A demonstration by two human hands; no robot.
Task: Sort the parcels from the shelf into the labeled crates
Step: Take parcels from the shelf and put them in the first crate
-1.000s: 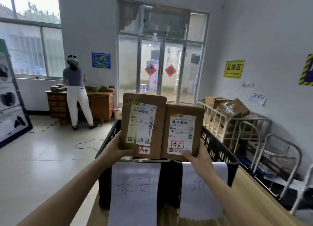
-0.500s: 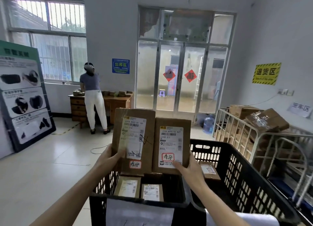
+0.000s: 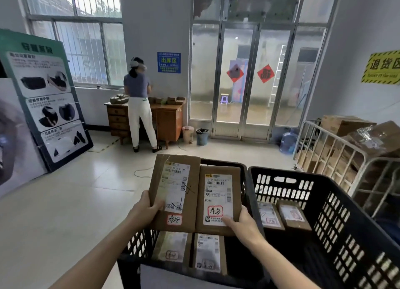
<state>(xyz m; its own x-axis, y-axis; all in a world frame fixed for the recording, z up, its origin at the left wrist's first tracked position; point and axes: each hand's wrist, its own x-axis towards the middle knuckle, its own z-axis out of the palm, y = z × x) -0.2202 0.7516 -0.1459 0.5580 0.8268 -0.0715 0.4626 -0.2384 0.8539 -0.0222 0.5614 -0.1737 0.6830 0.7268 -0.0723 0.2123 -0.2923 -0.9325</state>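
- My left grip [image 3: 144, 212] was curled round the lower left edge of the taller parcel [image 3: 175, 180], thumb on its face.
- My right grip [image 3: 243, 226] pinched the lower right corner of the shorter parcel [image 3: 218, 193], thumb on its label.
- Those two parcels touched side by side, labels facing me, held above the left crate [image 3: 138, 247].
- Two more lay flat inside it: the near-left parcel [image 3: 172, 247] and the near-right parcel [image 3: 207, 254].
- The right crate [image 3: 285, 185], just beside, held two as well: the pale-labelled parcel [image 3: 269, 215] and the small brown parcel [image 3: 293, 216].
- One person [image 3: 138, 89] stood at the far bench [image 3: 168, 120].
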